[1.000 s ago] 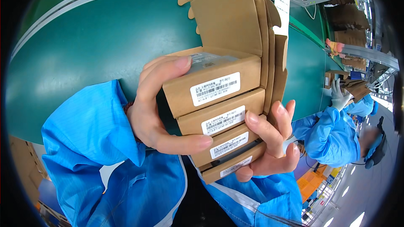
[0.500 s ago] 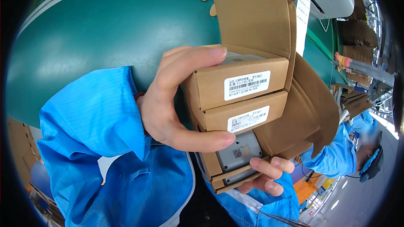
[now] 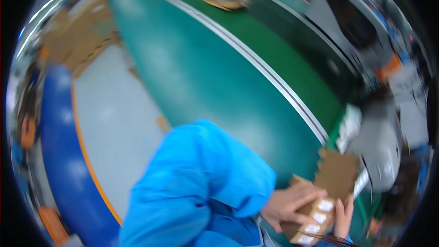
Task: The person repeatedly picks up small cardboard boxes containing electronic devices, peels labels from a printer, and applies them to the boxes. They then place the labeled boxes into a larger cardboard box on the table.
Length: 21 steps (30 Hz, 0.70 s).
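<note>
Low on the right, a stack of small brown cardboard boxes (image 3: 315, 217) with white labels on their ends is between my hands. A raised cardboard lid (image 3: 337, 174) stands up behind the stack. From a blue sleeve, my left hand (image 3: 292, 205) reaches over the boxes' left side, its fingers closed round them. My right hand (image 3: 343, 218) presses against their right side, fingers upright, with its lower part cut off by the picture edge. Motion smears the picture, and the inside of the boxes is hidden.
A teal tabletop (image 3: 219, 77) runs diagonally, bordered by a metal rail (image 3: 256, 55) and a green strip (image 3: 279, 41). Rounded grey equipment (image 3: 379, 142) stands at right. Cardboard (image 3: 77, 36) lies at upper left, above a blue surface with an orange edge (image 3: 59, 146).
The view has swung left, so the boxes and both hands now appear smaller, at lower right. More labelled box ends show. The grey device seen in the open lower box is out of sight.
</note>
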{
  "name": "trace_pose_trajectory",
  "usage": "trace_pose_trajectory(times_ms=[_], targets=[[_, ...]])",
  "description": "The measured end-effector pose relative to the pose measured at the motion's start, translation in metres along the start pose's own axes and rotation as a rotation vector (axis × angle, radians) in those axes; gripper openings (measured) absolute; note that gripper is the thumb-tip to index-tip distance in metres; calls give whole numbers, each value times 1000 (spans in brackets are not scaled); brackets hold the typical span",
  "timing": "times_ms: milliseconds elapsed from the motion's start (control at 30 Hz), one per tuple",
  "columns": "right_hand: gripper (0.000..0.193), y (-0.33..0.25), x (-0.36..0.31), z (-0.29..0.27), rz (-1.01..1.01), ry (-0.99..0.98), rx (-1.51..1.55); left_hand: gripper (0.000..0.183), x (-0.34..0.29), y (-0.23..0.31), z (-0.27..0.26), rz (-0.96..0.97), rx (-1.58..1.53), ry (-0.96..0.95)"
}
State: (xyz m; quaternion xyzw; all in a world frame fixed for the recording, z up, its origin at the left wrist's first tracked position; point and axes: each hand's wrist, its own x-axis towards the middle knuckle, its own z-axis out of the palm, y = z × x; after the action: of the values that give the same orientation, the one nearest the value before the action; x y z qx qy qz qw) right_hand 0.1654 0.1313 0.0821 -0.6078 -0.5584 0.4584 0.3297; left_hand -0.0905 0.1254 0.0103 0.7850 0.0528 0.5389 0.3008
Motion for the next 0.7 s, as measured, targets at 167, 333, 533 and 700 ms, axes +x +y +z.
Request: trace_pose_trajectory(times_ms=[167,333,533,700], targets=[[49,-107,53,50,-316,-241,-464,90,9,-25,-37,216,384,-69],[29,-100,150,133,-760,161,-483,50,-3,-74,-157,403,958,-190],[34,-40,324,213,-392,389,702,69,8,-143,-219,-666,1371,390],[42,-25,368,265,-277,432,1191,79,15,-168,-223,-647,980,328]])
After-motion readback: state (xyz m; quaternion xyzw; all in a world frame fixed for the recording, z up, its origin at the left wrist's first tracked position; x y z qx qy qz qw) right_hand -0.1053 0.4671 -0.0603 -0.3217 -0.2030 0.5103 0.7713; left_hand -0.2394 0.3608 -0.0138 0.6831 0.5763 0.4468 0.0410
